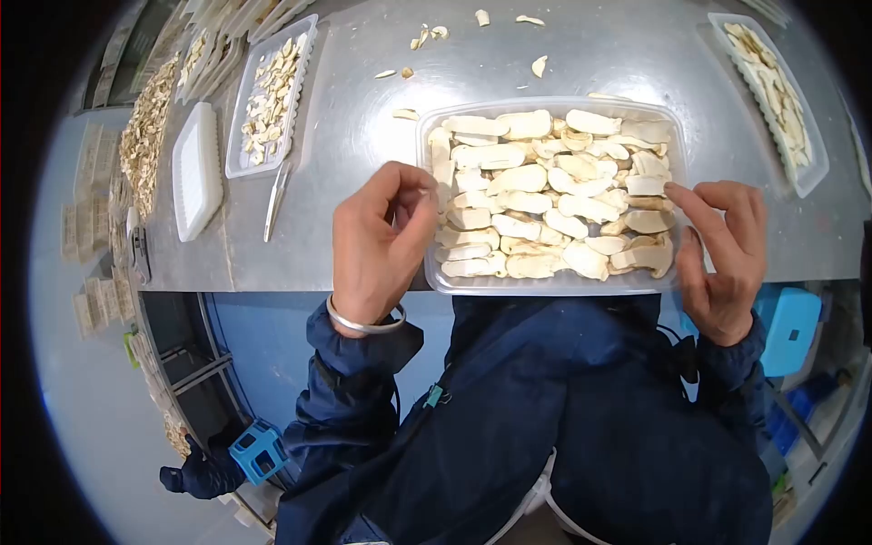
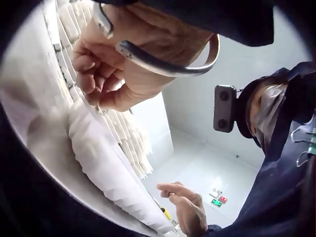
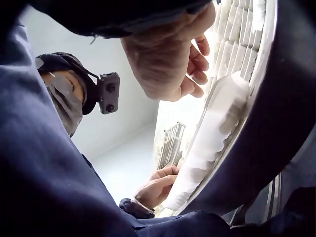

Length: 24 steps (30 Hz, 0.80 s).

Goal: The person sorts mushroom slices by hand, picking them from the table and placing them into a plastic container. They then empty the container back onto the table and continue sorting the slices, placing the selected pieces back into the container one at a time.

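A clear plastic tray [image 1: 545, 289] filled with rows of pale mushroom slices [image 1: 522, 179] lies at the table's front edge. My left hand [image 1: 381, 241] is at its left rim, fingers bent and thumb and index tips close together; I cannot tell whether they pinch anything. In the left wrist view, the left hand's fingertips [image 2: 91, 96] are right at the tray's end. At the right side, my right hand [image 1: 727, 259] has its index finger reaching to a slice by the rim, the other fingers loosely bent. The right wrist view shows the right hand [image 3: 163, 69] over the tray's side [image 3: 212, 123].
On the left stand a tray of small mushroom pieces [image 1: 238, 150], an upturned white tray [image 1: 198, 173] and tweezers [image 1: 274, 204]. Another tray of slices [image 1: 772, 100] lies at the far right. Loose scraps [image 1: 540, 66] are scattered on the metal table [image 1: 627, 54] behind.
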Tool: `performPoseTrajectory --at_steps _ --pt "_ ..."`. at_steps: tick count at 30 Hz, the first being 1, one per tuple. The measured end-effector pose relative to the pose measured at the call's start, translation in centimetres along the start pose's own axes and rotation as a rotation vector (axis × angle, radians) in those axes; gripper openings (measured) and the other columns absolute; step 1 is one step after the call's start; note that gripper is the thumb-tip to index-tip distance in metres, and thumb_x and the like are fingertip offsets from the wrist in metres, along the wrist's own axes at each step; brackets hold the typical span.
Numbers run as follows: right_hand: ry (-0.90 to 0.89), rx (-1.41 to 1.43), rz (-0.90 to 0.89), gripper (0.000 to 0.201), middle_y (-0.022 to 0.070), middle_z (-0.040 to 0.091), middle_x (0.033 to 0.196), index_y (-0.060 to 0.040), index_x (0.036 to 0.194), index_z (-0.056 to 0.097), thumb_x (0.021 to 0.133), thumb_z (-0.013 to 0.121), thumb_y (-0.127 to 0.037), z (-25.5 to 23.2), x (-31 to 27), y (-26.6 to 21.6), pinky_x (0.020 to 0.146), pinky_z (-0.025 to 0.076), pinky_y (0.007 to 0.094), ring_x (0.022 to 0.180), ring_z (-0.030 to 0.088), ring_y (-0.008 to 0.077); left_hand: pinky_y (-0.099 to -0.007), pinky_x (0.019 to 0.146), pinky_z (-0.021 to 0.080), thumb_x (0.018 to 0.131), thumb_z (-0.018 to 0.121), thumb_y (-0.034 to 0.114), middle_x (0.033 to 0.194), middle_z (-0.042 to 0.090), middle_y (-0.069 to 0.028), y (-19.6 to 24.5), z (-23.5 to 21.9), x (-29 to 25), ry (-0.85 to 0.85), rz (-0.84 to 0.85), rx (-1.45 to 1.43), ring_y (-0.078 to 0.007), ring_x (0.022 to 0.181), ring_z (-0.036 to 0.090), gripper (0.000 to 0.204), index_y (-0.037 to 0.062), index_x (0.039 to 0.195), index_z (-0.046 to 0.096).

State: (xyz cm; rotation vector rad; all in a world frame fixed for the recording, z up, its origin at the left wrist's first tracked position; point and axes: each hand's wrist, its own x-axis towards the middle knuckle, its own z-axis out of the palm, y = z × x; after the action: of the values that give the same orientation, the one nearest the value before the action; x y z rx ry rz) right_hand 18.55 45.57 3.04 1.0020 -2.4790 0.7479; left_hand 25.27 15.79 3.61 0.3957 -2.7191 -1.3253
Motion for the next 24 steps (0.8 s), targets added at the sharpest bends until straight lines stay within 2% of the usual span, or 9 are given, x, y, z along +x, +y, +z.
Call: performPoseTrajectory --at_steps 3,7,11,12,15,16,20,24 --pt "0.006 0.004 0.002 0.043 0.0121 0.059 0.090 -0.0005 0.103 0.069 0.062 0.057 0.005 0.1 0.0 0.1 0.075 0.042 0.0382 0.083 0.054 0.0283 -0.0186 0.059 0.036 0.085 0.063 0.002 0.076 0.056 0.0047 -0.9 -1.1 -1.0 0.010 -0.013 -0.071 -0.0027 0.068 0.046 0.009 0.0002 0.094 0.064" --pt "0.013 -0.004 -0.025 0.042 0.0125 0.059 0.090 0.0002 0.103 0.068 0.062 0.058 0.005 0.4 0.3 0.3 0.076 0.042 0.0384 0.083 0.054 0.0288 -0.0217 0.057 0.036 0.082 0.063 -0.001 0.073 0.051 0.0013 -1.2 -0.5 0.1 0.011 0.267 0.072 -0.0064 0.065 0.044 0.022 0.0013 0.104 0.067" --pt "0.037 -0.060 -0.003 0.043 0.0127 0.059 0.090 0.0005 0.109 0.066 0.067 0.057 0.004 0.0 0.2 1.0 0.076 0.043 0.0379 0.084 0.053 0.0279 -0.0236 0.059 0.037 0.080 0.064 -0.001 0.070 0.045 -0.0015 -1.2 -0.3 0.4 -0.008 0.251 0.164 -0.0094 0.063 0.043 0.027 0.0024 0.107 0.067" --pt "0.045 -0.082 0.005 0.044 0.0127 0.058 0.090 0.0004 0.112 0.065 0.069 0.057 0.004 0.0 0.0 1.4 0.076 0.043 0.0373 0.084 0.053 0.0272 -0.0229 0.061 0.039 0.082 0.064 0.000 0.074 0.051 -0.0006 -1.2 -0.6 0.3 -0.003 0.263 0.119 -0.0081 0.065 0.045 0.026 0.0017 0.108 0.067" --pt "0.033 0.071 0.296 0.046 0.0105 0.057 0.086 0.0001 0.124 0.058 0.078 0.057 0.001 -0.2 -0.4 1.9 0.072 0.043 0.0323 0.078 0.051 0.0209 -0.0215 0.064 0.041 0.085 0.063 0.002 0.080 0.057 -0.0002 -2.0 -1.8 0.7 0.184 0.179 0.034 -0.0069 0.068 0.048 0.023 0.0002 0.108 0.067" --pt "-0.005 0.204 0.390 0.049 0.0072 0.054 0.082 0.0006 0.133 0.050 0.085 0.057 -0.004 0.1 -0.8 2.4 0.066 0.041 0.0270 0.071 0.047 0.0135 -0.0211 0.068 0.044 0.089 0.060 0.003 0.086 0.061 -0.0018 -2.0 -2.5 0.9 0.153 0.118 0.036 -0.0069 0.072 0.052 0.029 -0.0008 0.118 0.061" --pt "-0.167 0.436 0.558 0.051 0.0025 0.049 0.077 0.0019 0.137 0.044 0.087 0.054 -0.003 0.6 -0.5 1.8 0.060 0.037 0.0232 0.065 0.043 0.0082 -0.0229 0.072 0.047 0.091 0.054 0.001 0.087 0.063 -0.0054 -3.2 -2.6 0.5 -0.185 -0.083 -0.194 -0.0095 0.077 0.059 0.044 0.0000 0.134 0.045" --pt "-0.133 0.426 0.614 0.053 0.0017 0.045 0.076 0.0008 0.138 0.044 0.085 0.050 0.000 1.4 -0.3 2.1 0.060 0.036 0.0221 0.065 0.041 0.0082 -0.0227 0.074 0.047 0.091 0.052 0.000 0.087 0.063 -0.0051 -2.0 -1.2 -0.2 -0.149 -0.063 -0.235 -0.0091 0.079 0.059 0.042 0.0002 0.132 0.047"
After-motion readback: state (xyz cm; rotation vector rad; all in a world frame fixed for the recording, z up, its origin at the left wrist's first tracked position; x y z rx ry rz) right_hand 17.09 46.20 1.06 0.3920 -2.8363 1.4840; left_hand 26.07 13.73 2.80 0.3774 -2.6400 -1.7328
